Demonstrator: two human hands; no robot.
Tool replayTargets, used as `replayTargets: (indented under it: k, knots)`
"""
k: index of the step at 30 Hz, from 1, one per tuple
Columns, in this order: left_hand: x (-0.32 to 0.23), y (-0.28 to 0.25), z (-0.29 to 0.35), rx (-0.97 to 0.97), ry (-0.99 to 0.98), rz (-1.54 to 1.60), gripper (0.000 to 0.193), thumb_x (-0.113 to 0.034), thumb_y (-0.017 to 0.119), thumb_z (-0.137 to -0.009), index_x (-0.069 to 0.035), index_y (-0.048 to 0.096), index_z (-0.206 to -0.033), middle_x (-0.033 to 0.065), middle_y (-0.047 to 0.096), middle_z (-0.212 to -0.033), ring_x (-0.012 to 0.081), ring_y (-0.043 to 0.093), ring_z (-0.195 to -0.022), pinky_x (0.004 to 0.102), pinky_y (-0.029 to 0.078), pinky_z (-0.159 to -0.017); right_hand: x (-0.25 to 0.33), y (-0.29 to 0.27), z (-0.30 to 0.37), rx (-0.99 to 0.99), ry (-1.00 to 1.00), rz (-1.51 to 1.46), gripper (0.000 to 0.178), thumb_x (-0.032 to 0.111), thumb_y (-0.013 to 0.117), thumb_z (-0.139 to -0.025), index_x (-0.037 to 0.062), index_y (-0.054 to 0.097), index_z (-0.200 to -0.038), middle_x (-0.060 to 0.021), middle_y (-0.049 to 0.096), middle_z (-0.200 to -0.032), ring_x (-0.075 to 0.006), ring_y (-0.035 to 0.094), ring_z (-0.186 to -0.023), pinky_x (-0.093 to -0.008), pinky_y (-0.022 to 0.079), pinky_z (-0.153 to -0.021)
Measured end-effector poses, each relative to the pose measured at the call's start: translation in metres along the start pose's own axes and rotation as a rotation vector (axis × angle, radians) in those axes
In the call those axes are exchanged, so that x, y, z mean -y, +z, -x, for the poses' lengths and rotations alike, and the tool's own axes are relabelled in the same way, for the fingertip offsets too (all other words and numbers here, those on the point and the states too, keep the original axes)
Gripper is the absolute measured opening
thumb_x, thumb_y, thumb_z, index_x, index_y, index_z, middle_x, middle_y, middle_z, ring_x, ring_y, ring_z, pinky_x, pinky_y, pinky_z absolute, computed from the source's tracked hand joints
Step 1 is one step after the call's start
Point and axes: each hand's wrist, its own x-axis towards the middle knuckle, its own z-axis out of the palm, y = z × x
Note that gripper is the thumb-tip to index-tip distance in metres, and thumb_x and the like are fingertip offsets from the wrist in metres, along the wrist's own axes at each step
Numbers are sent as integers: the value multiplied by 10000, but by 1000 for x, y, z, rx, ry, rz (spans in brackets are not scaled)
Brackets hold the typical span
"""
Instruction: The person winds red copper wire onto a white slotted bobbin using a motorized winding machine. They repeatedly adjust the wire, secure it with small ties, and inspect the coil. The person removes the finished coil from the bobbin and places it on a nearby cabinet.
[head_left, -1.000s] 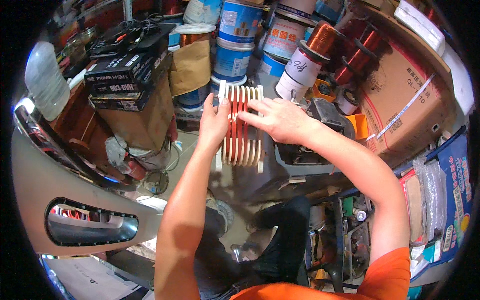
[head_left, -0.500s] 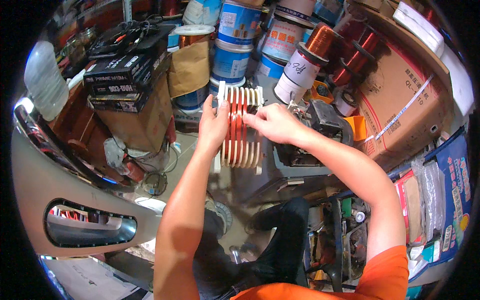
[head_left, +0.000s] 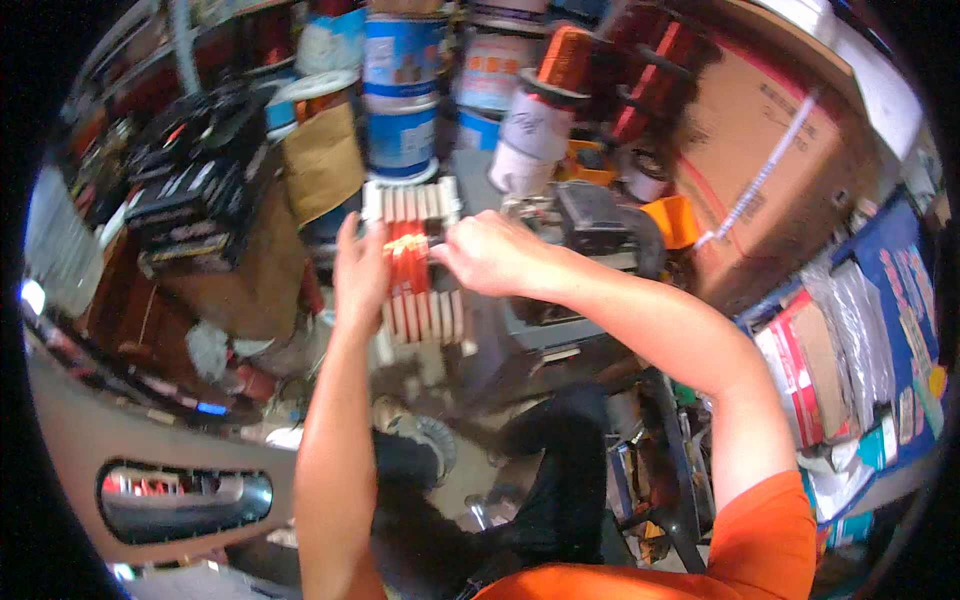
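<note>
In front of me is a winding former [head_left: 450,190] with several pale, slotted ribs at its top and bottom. Shiny red copper wire [head_left: 407,262] is wound in bands across its middle. My left hand [head_left: 360,270] grips the former's left side, thumb toward the front, the other fingers partly hidden and blurred. From the right, my right hand [head_left: 490,255] comes in with curled fingers, thumb and fingertips pressed together at the right edge of the winding. Whatever it pinches is too small and smeared to make out.
Right of the former stands a dark machine [head_left: 595,215] on a grey cabinet. Behind are blue-and-white drums [head_left: 402,140] and a wire spool [head_left: 535,130]. A large carton [head_left: 760,150] fills the right; black boxes [head_left: 195,200] are stacked at left.
The whole view has swung, so the surroundings and former sit further left in the picture, now blurred. Both hands stay beside the former, at the winding's two sides.
</note>
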Motion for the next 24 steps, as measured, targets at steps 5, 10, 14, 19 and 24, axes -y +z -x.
replayTargets:
  k: [5, 10, 14, 19, 24]
  knots:
    - [4, -10, 2, -37, 19, -37, 628, -347, 514, -1011, -6, 291, -1488, 165, 612, -1200, 181, 583, -1039, 321, 454, -921, -70, -116, 21, -698, 81, -71, 403, 339, 602, -911, -11, 678, -728, -207, 649, -662, -307, 655, -596, -408, 512, -580]
    - [-16, -1, 8, -88, 40, 66, 609, -299, 530, -1008, 25, 309, -1474, 151, 597, -1207, 172, 559, -1082, 312, 427, -960, -262, -163, 116, -853, 788, -432, 369, 318, 634, -907, 22, 656, -688, -51, 614, -567, -133, 588, -518, -305, 460, -490]
    - [-7, -7, 3, -85, 84, 2, 574, -290, 533, -1006, 27, 359, -1451, 157, 543, -1312, 197, 534, -1163, 319, 408, -999, -320, -109, 153, -147, 971, -71, 148, 147, 638, -832, 22, 705, -871, -74, 649, -619, -159, 598, -514, -333, 464, -463]
    - [-5, -5, 4, -53, 97, -70, 530, -276, 520, -1011, 25, 393, -1429, 159, 534, -1342, 214, 519, -1207, 330, 390, -1037, -346, -63, 149, 228, 992, 332, 225, 128, 612, -784, 0, 718, -935, -162, 716, -979, -349, 681, -920, -446, 533, -782]
    - [-13, -2, 8, -62, 117, -95, 513, -271, 529, -1008, 45, 424, -1399, 149, 537, -1340, 210, 518, -1203, 325, 388, -1038, -362, -49, 143, 180, 1015, 285, 232, 111, 589, -785, -11, 710, -941, -216, 680, -1062, -362, 662, -993, -439, 528, -824]
